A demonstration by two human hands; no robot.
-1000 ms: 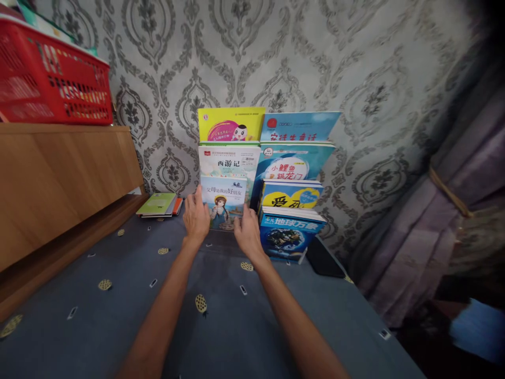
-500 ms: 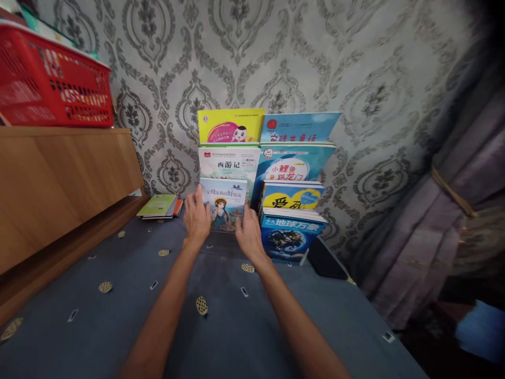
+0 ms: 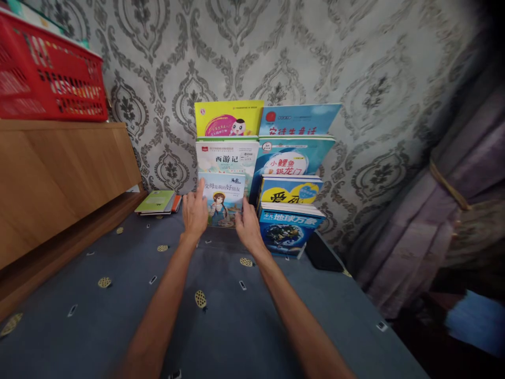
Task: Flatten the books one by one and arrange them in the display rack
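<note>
A small picture book with a girl on its cover stands upright between my two hands. At its left edge is my left hand, thumb toward the cover and fingers curled by the side. My right hand grips the opposite edge low down, fingertips partly hidden. Directly behind rises a taller white book, and behind that a yellow book. To the right, a blue earth book stands in front of a yellow-and-blue book, a teal book and a light-blue book.
Left of the books lies a small stack of books. A red basket sits on a wooden cabinet. The dark flat object lies right of the books on the patterned grey cloth. A curtain hangs at right.
The camera view has shifted slightly, so the books and furniture sit a little higher in the picture. Both hands stay at the edges of the small picture book.
</note>
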